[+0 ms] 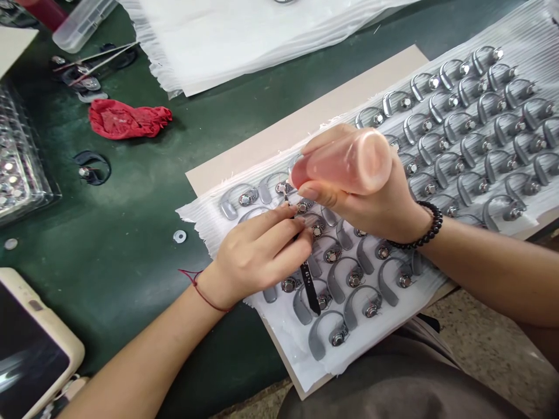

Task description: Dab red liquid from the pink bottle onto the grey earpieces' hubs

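My right hand (pixel 371 203) grips a translucent squeeze bottle (pixel 340 163) of reddish liquid, tilted with its tip down and to the left. Black tweezers (pixel 309 285) are pinched in my left hand (pixel 262 250), pointing away from me. Both tips meet near a small round speaker part (pixel 283 187) in one of the grey ear hooks (pixel 265 191). Rows of similar ear hooks with silver round parts lie on a white foam sheet (pixel 301 366) under my hands. My fingers and the bottle cover some of them.
On the green table lie a crumpled red cloth (pixel 126 119), a dark ear hook (pixel 92 167), a small washer (pixel 179 237) and a phone (pixel 35 343). A clear tray of small parts (pixel 20 157) stands at left. Another white sheet (pixel 244 41) lies at the back.
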`<state>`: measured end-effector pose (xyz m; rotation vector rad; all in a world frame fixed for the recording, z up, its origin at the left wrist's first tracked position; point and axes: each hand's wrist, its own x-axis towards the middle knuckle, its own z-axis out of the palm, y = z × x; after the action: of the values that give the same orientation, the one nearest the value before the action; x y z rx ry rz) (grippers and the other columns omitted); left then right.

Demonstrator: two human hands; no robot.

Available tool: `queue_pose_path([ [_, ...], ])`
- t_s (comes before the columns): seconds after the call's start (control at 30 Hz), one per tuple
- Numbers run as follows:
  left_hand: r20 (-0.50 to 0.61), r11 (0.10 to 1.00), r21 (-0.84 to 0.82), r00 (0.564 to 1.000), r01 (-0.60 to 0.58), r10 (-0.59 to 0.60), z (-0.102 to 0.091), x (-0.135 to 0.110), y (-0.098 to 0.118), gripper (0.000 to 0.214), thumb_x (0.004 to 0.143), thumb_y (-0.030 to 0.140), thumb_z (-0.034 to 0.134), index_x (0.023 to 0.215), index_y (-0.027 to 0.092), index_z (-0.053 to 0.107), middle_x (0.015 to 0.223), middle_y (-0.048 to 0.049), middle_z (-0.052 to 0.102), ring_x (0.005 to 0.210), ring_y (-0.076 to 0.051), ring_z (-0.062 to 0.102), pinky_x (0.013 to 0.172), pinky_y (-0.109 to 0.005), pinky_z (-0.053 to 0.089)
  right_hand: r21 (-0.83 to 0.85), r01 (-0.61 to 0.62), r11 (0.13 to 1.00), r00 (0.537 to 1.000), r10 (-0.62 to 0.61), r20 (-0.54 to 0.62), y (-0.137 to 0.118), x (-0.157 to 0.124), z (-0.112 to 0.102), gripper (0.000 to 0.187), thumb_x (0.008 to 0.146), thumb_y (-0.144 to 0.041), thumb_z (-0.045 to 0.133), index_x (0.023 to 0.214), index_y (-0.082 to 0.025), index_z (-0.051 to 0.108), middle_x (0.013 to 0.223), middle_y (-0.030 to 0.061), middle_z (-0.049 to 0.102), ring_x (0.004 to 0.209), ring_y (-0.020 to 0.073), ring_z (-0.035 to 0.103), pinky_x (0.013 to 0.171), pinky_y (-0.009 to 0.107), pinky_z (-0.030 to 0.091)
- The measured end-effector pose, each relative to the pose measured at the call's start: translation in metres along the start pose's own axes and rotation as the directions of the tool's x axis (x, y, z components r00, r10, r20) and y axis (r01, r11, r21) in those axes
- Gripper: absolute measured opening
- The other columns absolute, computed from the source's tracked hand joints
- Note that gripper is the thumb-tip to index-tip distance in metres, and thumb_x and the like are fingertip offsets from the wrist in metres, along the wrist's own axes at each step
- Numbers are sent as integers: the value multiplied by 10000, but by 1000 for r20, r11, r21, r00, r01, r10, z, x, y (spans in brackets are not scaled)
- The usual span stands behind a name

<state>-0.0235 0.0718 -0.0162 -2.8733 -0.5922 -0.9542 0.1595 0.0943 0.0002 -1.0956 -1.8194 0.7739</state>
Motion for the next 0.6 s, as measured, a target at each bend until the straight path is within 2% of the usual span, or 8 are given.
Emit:
queue_pose_path([
  [0.17,-9,1000,13,1000,2,-2,1,0,0,57,768,69,599,786,122,587,757,-16,651,800,-164,652,703,-252,583,-17,39,999,999,-39,-10,4,0,2,354,728,-468,635,819,-133,563,867,45,609,820,143,602,779,271,492],
  [0.3,-18,1000,-4,1000,-2,2,0,-1,-1,74,743,52,620,790,103,594,759,-37,653,790,-183,657,710,-261,581,-32,34,999,999,-34,10,4,-1,2,381,736,-499,612,836,-135,556,905,52,608,836,142,602,777,263,491],
  [0.4,-12,1000,-10,1000,-5,5,-2,-1,-1,64,773,64,583,811,116,591,777,-33,647,818,-185,653,711,-256,577,-57,29,998,999,-28,16,3,-1,2,385,737,-513,605,838,-145,559,907,43,611,834,135,601,791,259,488],
  [0.5,-38,994,-65,995,92,-95,-4,-1,-1,95,773,67,582,844,130,586,820,-49,635,847,-194,643,706,-281,572,-104,26,994,999,-23,33,2,-1,1,372,764,-519,572,829,-153,569,887,35,615,831,129,598,815,261,481],
  [0.6,-75,954,-152,959,258,-272,-5,0,0,176,745,25,591,866,152,593,850,-55,631,816,-174,637,699,-284,552,-195,42,980,998,-34,45,2,-2,0,381,793,-538,520,832,-162,567,830,32,615,799,123,594,797,256,482],
])
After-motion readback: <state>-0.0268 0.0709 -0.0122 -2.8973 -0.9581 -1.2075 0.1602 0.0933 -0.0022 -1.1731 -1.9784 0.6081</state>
